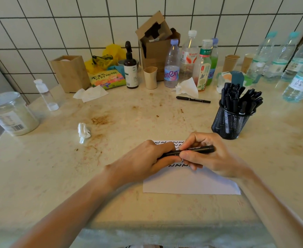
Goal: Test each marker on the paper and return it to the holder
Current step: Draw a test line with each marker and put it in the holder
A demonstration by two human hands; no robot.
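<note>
Landmark = paper (191, 183), lying flat on the stained table (129, 111), near edge centre-right.

Far left of the paper: clear plastic jar (11, 113) sitting upright, a small clear bottle (46, 94) standing behind it. Crumpled tissue (83, 132) lying left of the paper, well apart.

Left hand (147, 161) is hovering over the paper's upper left part, fingers curling round the left end of a black marker (188, 152). Cannot tell whether that end is cap or barrel. Marker is lying roughly horizontal above the paper, over rows of black squiggles (178, 165) already drawn on the sheet.

Right hand (211, 158) is gripping the marker's right half, thumb and fingers wrapping it, over the paper's upper right part.

Behind the paper, well apart: a loose black marker (193, 99) lying on the table, beside a tissue (188, 86) and a row of drink bottles (172, 65) by the tiled wall.

Just right of and behind the paper: black mesh holder (229, 125), standing upright, packed with black markers (240, 99).
</note>
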